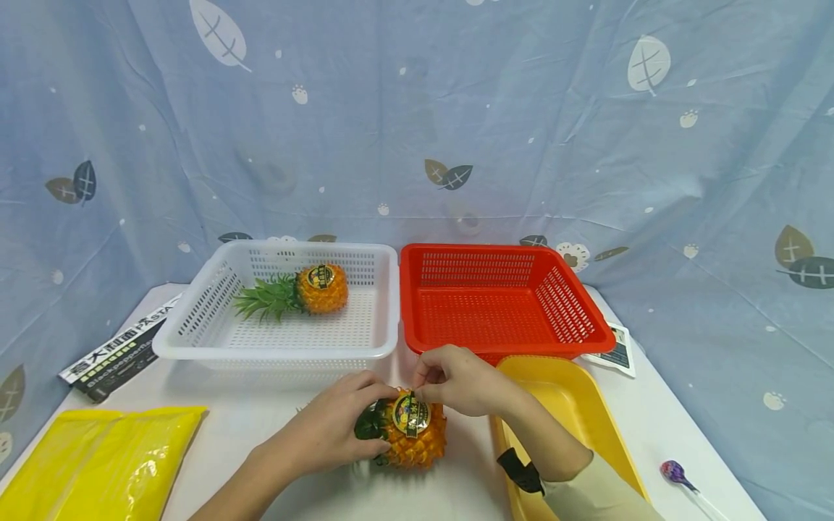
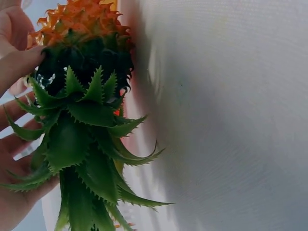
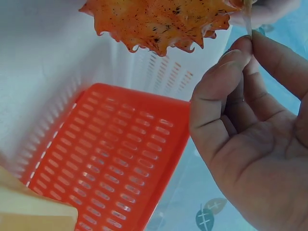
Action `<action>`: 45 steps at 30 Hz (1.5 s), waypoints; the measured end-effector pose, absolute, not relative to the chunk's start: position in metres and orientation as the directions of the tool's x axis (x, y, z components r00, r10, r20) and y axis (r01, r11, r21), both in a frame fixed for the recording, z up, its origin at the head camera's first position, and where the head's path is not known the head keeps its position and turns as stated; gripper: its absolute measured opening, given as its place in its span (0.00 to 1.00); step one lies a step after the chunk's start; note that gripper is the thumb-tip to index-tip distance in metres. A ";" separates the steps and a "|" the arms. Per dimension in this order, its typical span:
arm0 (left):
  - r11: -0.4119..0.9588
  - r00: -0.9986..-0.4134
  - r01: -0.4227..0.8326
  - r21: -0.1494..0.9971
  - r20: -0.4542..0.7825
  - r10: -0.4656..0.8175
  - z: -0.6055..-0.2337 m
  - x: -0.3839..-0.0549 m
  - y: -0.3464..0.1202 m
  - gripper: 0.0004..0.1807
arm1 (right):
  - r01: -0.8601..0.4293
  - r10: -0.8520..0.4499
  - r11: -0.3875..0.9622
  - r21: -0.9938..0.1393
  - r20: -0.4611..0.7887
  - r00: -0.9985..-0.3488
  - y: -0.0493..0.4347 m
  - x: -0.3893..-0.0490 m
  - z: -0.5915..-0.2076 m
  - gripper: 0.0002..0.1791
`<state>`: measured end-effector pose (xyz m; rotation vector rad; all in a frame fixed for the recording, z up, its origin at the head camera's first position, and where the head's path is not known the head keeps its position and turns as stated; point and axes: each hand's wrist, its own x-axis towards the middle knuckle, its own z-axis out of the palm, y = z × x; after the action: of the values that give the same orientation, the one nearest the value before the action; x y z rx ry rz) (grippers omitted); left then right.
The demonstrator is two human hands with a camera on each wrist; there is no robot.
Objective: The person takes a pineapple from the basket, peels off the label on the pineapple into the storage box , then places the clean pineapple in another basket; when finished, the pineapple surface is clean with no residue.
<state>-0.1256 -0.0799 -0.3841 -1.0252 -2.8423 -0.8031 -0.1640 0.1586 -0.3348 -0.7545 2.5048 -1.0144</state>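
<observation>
A toy-like orange pineapple (image 1: 420, 447) with a green leafy crown (image 2: 91, 144) lies sideways over the table at the front middle. My left hand (image 1: 332, 420) grips it at the crown end, thumb on the near side and fingers on the far side. On its upper face is a black-and-gold round label (image 1: 412, 414). With thumb and forefinger, my right hand (image 1: 462, 380) pinches the edge of this label; the right wrist view shows a thin strip between the fingertips. In the head view my left hand hides most of the crown.
Behind stand a white basket (image 1: 274, 352) holding another pineapple (image 1: 322, 289) and a red basket (image 1: 508, 340). A yellow tray (image 1: 573, 394) lies under my right forearm. At left are a pasta box (image 1: 124, 354) and a yellow packet (image 1: 98, 463); at right, a lollipop (image 1: 677, 474) and a white-and-black sachet (image 1: 619, 351).
</observation>
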 end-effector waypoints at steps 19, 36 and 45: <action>0.700 -0.763 0.642 0.312 0.173 0.623 -0.374 -0.126 -0.079 0.31 | -0.236 -0.576 0.506 -0.830 -0.122 -0.808 0.183 -0.166 -0.316 0.02; 0.742 -0.783 0.617 0.262 0.111 0.612 -0.360 -0.127 -0.075 0.32 | -0.213 -0.604 0.489 -0.846 -0.152 -0.783 0.223 -0.163 -0.302 0.05; 0.743 -0.793 0.594 0.307 0.070 0.605 -0.358 -0.129 -0.076 0.33 | -0.189 -0.624 0.466 -0.864 -0.170 -0.763 0.243 -0.163 -0.300 0.04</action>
<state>-0.1285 -0.0758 -0.3578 -1.0196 -2.9647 -0.5043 -0.1629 0.2427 -0.3005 -0.6770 2.2500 -1.2410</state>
